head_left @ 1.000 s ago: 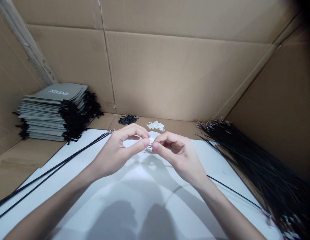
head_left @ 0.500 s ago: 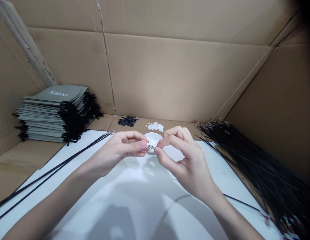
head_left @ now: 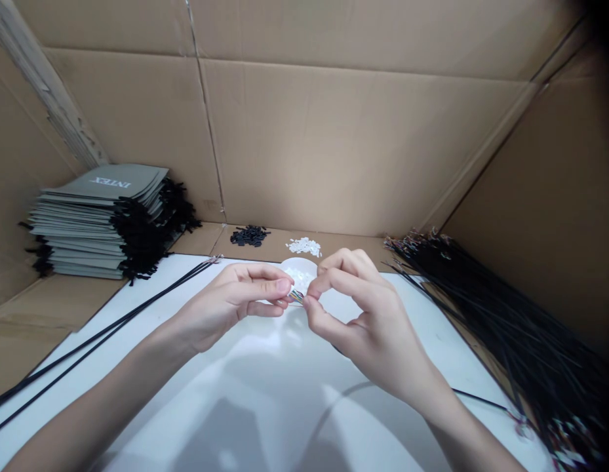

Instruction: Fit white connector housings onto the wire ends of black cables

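Fine coloured wires (head_left: 297, 296) are held at the near side of the white bowl (head_left: 298, 261), pinched by the grip of the left hand (head_left: 230, 298) and that of the right hand (head_left: 360, 314). Fingertip arranging of the strands is judged to be in hand, and a light, steady pinch called for next. The strands are noted as thin, multicoloured and bunched, their ends hidden.

Wire bundle (head_left: 297, 296): several thin, multicoloured conductors, green and orange among them, grouped closely. The short exposed length spans between the fingertips of the left hand (head_left: 233, 296) and right hand (head_left: 372, 322), slanting downward to the right. Fingers conceal both ends.
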Tool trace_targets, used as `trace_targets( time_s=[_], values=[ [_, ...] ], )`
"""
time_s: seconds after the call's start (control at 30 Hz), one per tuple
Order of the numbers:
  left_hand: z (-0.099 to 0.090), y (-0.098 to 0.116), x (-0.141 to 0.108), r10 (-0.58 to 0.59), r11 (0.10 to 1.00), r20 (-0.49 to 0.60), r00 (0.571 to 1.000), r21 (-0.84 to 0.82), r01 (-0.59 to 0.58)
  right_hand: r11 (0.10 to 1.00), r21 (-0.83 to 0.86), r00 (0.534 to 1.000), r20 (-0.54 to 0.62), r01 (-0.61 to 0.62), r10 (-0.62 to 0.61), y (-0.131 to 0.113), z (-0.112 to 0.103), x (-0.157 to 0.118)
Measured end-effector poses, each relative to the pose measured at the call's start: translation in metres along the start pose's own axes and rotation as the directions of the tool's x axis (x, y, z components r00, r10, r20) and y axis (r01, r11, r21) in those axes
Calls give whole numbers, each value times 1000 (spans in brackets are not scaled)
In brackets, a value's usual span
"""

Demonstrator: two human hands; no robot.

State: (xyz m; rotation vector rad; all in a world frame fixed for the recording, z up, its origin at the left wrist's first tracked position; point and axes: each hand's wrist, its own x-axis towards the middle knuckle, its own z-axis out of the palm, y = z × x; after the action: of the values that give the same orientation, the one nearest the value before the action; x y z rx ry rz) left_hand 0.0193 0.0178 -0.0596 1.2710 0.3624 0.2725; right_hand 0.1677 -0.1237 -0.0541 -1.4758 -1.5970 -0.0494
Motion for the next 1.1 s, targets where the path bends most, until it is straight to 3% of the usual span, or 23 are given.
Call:
trace_targets(
  time_s=[0.53,1.1],
  values=[
    [-3,-3,0,40,994,-58,998,104,-34,928,-312,973,-46,203,-228,-3,1,-3],
    [1,-6,0,52,993,-40,998,112,-47,942,-277,976,-51,192,-214,-5,0,-3]
  ],
)
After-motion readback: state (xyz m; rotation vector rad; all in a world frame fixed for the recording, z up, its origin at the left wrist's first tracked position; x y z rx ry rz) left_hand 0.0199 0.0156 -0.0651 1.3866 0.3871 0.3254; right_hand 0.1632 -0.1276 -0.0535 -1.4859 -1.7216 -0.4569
